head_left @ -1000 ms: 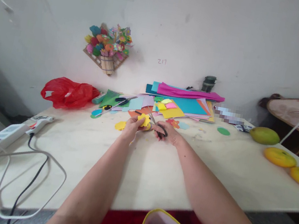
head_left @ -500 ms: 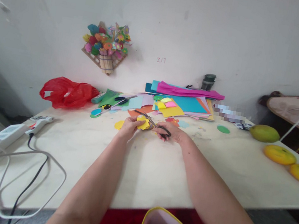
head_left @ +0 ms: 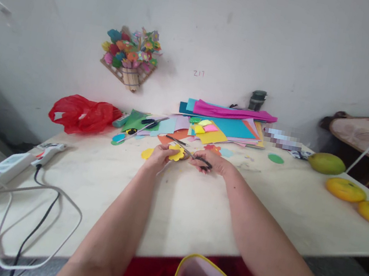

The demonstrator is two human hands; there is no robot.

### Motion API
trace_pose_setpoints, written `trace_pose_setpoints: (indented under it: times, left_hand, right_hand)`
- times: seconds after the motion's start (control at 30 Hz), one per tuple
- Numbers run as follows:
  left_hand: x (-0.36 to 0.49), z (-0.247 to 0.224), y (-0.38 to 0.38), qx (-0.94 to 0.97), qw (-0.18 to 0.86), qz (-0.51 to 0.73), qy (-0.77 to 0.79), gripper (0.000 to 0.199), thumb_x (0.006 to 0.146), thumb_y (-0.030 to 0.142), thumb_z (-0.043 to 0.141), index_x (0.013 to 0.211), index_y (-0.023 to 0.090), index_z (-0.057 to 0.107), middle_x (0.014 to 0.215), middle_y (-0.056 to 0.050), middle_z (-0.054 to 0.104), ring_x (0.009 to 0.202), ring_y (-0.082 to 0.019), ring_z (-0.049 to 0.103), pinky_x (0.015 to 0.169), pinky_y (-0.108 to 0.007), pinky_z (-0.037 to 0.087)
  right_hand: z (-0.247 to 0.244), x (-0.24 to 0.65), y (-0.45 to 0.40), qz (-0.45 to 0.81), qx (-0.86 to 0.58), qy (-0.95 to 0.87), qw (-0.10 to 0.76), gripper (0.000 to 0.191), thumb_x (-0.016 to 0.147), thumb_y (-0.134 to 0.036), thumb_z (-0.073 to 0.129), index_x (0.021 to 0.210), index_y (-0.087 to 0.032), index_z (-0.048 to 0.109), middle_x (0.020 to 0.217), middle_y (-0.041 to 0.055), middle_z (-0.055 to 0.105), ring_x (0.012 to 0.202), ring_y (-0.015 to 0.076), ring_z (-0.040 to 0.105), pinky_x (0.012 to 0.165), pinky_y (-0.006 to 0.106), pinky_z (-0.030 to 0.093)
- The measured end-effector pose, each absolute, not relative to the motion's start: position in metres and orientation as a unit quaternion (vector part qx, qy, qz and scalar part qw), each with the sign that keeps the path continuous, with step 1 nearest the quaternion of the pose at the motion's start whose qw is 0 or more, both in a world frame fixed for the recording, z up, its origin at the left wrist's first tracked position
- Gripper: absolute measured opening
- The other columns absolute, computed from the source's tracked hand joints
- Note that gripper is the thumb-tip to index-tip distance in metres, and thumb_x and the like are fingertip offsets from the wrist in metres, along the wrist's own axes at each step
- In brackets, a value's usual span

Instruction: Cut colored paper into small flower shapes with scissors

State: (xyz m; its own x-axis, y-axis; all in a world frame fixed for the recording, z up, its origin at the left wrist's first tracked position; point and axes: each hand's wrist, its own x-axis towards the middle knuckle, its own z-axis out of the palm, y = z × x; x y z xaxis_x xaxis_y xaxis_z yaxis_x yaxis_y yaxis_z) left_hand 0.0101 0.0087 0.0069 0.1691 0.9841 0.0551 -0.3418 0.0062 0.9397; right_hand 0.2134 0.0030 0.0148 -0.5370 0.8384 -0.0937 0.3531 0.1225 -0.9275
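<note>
Between the fingers of my left hand (head_left: 160, 155) is a yellow paper flower (head_left: 176, 153) with a scalloped edge. My right hand (head_left: 215, 162) is closed around the dark handles of a pair of scissors (head_left: 205, 163). Their blades point left and lie close to the flower's upper edge; whether they touch the paper I cannot tell. A yellow paper piece (head_left: 147, 153) lies on the table just left of my left hand. Behind my hands are orange-red paper flowers (head_left: 212, 149) and a pencil-like dark stick (head_left: 177, 140).
Stacked colored paper sheets (head_left: 236, 129) lie by the wall, with a second pair of scissors (head_left: 150, 123) to their left. A red plastic bag (head_left: 81, 115) is at back left, a power strip (head_left: 9, 169) with cables at left. Mangoes (head_left: 345, 190) sit at right, near a green paper disc (head_left: 275, 159).
The scissor blades appear closer together than before, with the handles drawn together in my right hand. My left hand keeps the flower in nearly the same place.
</note>
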Motion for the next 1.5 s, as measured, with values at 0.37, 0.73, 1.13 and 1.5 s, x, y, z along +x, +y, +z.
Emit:
trace_pose_setpoints:
  times: [0.37,0.73,1.13,1.5]
  left_hand:
    - [0.0092,0.0035,0.0106,0.457,0.612,0.535,0.360,0.021,0.047,0.017,0.082,0.063,0.010,0.069,0.066,-0.009,0.070,0.063,-0.019,0.066,0.068,-0.030,0.052]
    - [0.0097,0.0054,0.0095,0.465,0.613,0.533,0.353,0.020,0.046,0.018,0.082,0.058,0.011,0.068,0.065,-0.008,0.070,0.061,-0.017,0.065,0.064,-0.027,0.052]
    - [0.0097,0.0051,0.0085,0.459,0.615,0.536,0.351,0.018,0.048,0.016,0.080,0.060,0.010,0.068,0.066,-0.009,0.070,0.065,-0.021,0.068,0.069,-0.030,0.053]
    - [0.0089,0.0041,0.0085,0.469,0.611,0.542,0.335,0.025,0.050,0.019,0.080,0.070,0.008,0.070,0.073,-0.012,0.072,0.071,-0.024,0.069,0.074,-0.033,0.054]
  right_hand:
    - [0.0129,0.2136,0.0029,0.518,-0.417,-0.705,0.246,0.025,0.073,-0.036,0.068,0.074,-0.015,0.055,0.048,-0.0046,0.053,0.035,0.0045,0.045,0.030,0.015,0.027]
    - [0.0133,0.2129,0.0035,0.513,-0.415,-0.711,0.242,0.022,0.078,-0.034,0.063,0.074,-0.014,0.055,0.048,-0.0036,0.055,0.034,0.0042,0.046,0.029,0.014,0.026]
    - [0.0166,0.2106,-0.0005,0.508,-0.424,-0.708,0.248,0.022,0.078,-0.031,0.063,0.067,-0.015,0.052,0.045,-0.0044,0.052,0.033,0.0044,0.045,0.028,0.014,0.023]
    - [0.0121,0.2103,0.0021,0.507,-0.420,-0.709,0.253,0.027,0.074,-0.036,0.066,0.067,-0.016,0.051,0.045,-0.0049,0.051,0.033,0.0044,0.045,0.027,0.014,0.023]
